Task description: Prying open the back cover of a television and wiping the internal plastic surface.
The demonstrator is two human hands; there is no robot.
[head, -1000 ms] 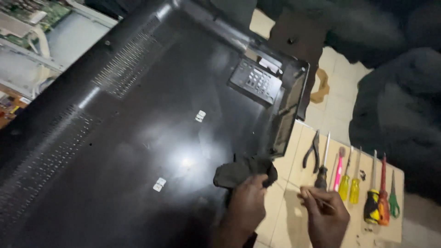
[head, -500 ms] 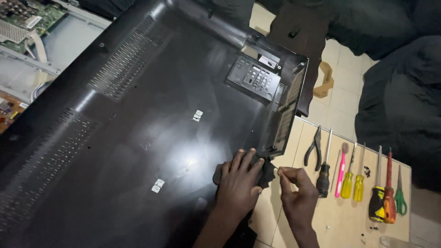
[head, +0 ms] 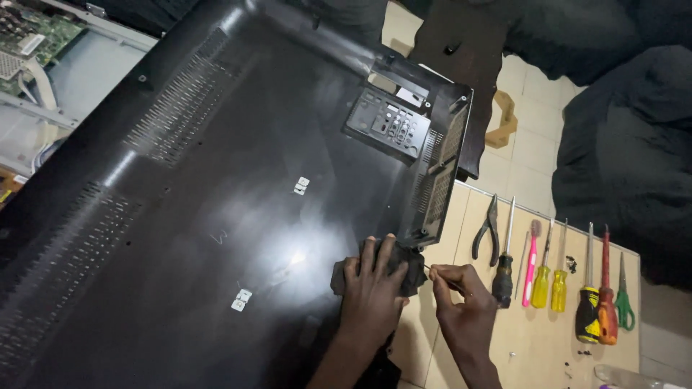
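A large black television back cover (head: 216, 187) lies face down across the table. My left hand (head: 371, 288) presses flat on a small black piece (head: 411, 270) at the cover's lower right corner. My right hand (head: 461, 299) is beside it, fingers pinched on a thin metal tool or screw (head: 432, 271) whose tip points at that corner. What exactly it pinches is too small to tell.
A row of tools lies on the wooden board (head: 519, 346): black pliers (head: 486, 230), several screwdrivers (head: 548, 274) with yellow, pink, red and black handles, and green-handled scissors (head: 623, 302). A circuit board (head: 32, 36) sits top left. Dark fabric (head: 627, 144) lies at right.
My left hand has slid up onto the black piece at the cover's corner. My right hand has moved left toward that corner, fingers pinched.
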